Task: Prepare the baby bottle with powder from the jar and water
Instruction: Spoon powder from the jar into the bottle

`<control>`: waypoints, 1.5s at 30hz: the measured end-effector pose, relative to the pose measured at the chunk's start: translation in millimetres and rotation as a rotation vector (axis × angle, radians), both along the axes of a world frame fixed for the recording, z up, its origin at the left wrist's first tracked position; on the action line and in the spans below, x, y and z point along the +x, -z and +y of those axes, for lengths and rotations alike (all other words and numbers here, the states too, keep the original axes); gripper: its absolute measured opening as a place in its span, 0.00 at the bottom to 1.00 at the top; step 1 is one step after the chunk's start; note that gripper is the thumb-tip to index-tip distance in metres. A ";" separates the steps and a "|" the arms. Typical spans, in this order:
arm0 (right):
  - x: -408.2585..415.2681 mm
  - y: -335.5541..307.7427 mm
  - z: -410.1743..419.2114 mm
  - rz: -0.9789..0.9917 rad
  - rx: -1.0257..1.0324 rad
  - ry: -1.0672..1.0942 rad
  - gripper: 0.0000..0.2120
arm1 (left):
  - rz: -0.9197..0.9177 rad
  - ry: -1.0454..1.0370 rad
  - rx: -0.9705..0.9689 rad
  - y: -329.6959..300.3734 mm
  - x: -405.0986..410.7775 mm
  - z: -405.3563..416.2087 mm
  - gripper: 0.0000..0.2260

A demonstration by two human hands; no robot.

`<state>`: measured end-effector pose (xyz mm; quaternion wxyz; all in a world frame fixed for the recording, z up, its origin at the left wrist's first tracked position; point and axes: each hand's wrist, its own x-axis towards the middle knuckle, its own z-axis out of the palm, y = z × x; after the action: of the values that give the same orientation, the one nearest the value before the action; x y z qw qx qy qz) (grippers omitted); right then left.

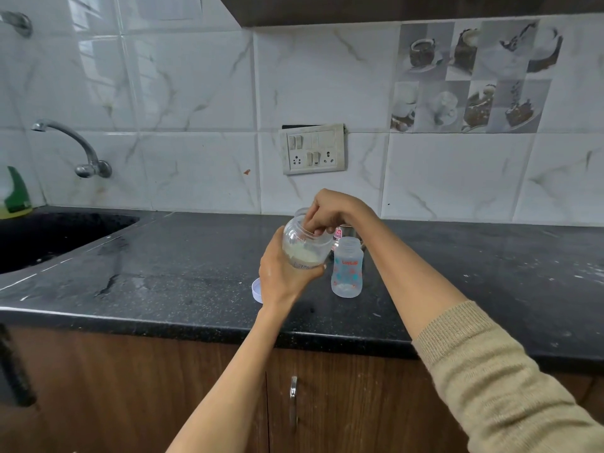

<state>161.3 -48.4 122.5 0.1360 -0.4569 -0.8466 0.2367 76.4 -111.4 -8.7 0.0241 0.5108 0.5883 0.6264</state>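
Left hand [283,276]: wrapped around the tilted jar [305,245], held above the counter [163,273].
Right hand [333,209]: fingers dipped into jar mouth; grip unclear.
Baby bottle [347,268]: upright, open, just right of jar, back from counter's front edge.
Lid [257,290]: flat, near front edge.

White marble-look wall tiles [196,125] rise behind a black granite counter [163,282] over brown wooden cabinets [130,387].

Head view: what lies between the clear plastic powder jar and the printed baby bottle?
Nothing; a narrow gap separates the tilted jar, held by the left hand, from the bottle.
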 end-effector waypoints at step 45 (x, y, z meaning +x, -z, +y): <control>12.3 -2.9 80.6 0.935 -0.571 0.167 0.09 | -0.137 -0.101 -0.194 -22.5 -49.6 79.5 0.37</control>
<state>173.6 32.2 125.4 0.3863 -0.3874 -0.5591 0.6230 26.9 -31.9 13.8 0.0818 0.4320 0.6680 0.6003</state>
